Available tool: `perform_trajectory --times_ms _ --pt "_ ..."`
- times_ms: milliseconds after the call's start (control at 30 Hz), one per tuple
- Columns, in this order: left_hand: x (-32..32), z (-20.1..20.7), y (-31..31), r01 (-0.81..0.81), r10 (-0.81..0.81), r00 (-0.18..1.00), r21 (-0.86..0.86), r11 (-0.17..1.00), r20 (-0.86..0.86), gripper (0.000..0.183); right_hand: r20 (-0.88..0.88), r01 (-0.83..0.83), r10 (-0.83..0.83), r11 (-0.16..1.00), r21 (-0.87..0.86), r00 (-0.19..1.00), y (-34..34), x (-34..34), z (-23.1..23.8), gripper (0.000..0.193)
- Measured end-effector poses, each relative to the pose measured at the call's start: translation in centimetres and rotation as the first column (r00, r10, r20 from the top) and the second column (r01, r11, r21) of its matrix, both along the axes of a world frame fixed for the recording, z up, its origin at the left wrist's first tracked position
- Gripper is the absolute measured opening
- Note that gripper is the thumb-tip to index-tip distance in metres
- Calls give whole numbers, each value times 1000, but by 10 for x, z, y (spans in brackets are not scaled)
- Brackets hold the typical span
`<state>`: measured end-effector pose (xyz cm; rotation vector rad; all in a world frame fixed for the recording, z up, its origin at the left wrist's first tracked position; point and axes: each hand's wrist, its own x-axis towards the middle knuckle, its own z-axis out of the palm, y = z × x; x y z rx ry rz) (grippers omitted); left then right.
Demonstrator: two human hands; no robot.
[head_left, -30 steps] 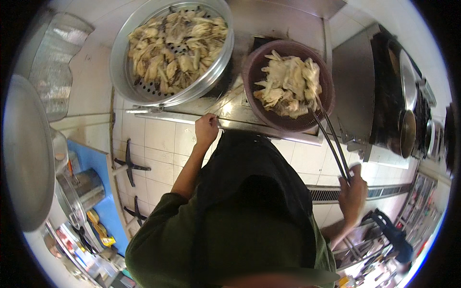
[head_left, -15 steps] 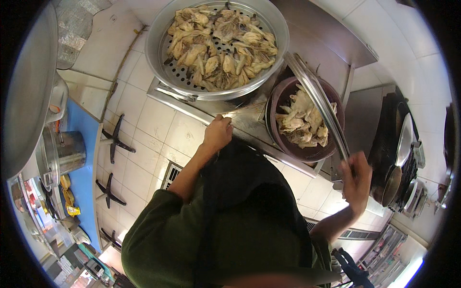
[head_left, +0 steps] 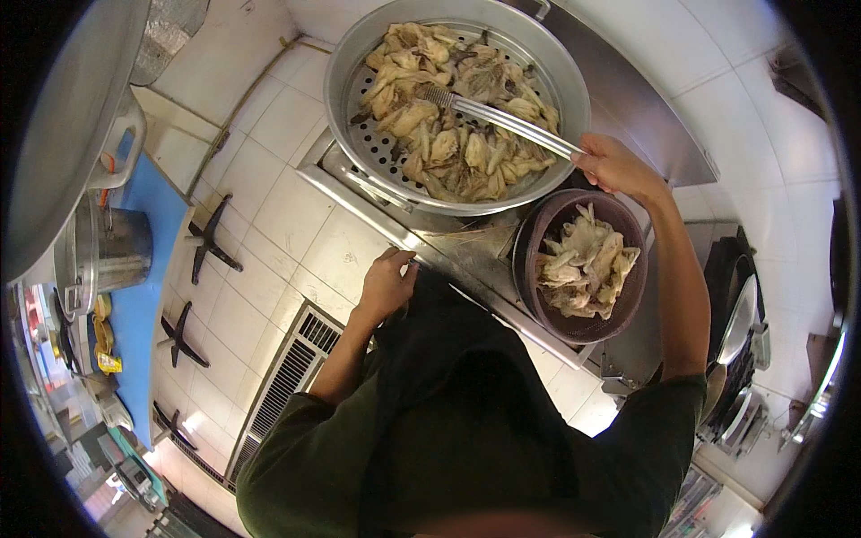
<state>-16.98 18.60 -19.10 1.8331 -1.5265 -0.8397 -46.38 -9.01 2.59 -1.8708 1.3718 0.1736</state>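
Observation:
My right hand (head_left: 619,167) grips the handle end of long metal tongs (head_left: 516,124). Their ridged tip rests among yellowish poultry pieces (head_left: 448,152) in a big round perforated steamer tray (head_left: 359,148). Whether the tips pinch a piece cannot be made out. Below my right hand, a brown plastic colander (head_left: 549,220) holds paler poultry pieces (head_left: 585,264). My left hand (head_left: 387,285) is closed near the metal counter's front edge, its fingers curled; what they hold, if anything, is hidden.
The steamer tray sits on a metal counter (head_left: 457,260), with the colander close on its right. Pots and pans (head_left: 737,332) stand far right. On the left are a blue table (head_left: 161,242), a steel pot (head_left: 121,247) and a large pot hanging into view (head_left: 63,125).
My right hand has swung the tongs up and left from over the colander into the steamer tray. My left hand stays closed by the counter edge. The view has shifted.

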Motion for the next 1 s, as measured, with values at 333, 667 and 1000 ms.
perform_trajectory --times_ms 333,667,1000 --pt "30 -12 27 -165 164 985 34 986 50 23 124 -123 107 985 125 987 -57 -5 10 23" --pt "75 3 18 -350 353 935 -65 935 43 24 80 -280 271 951 132 959 -80 19 21 27" --pt "144 75 -47 -483 541 840 -400 779 37 23 154 -281 249 926 252 956 -97 39 4 27"
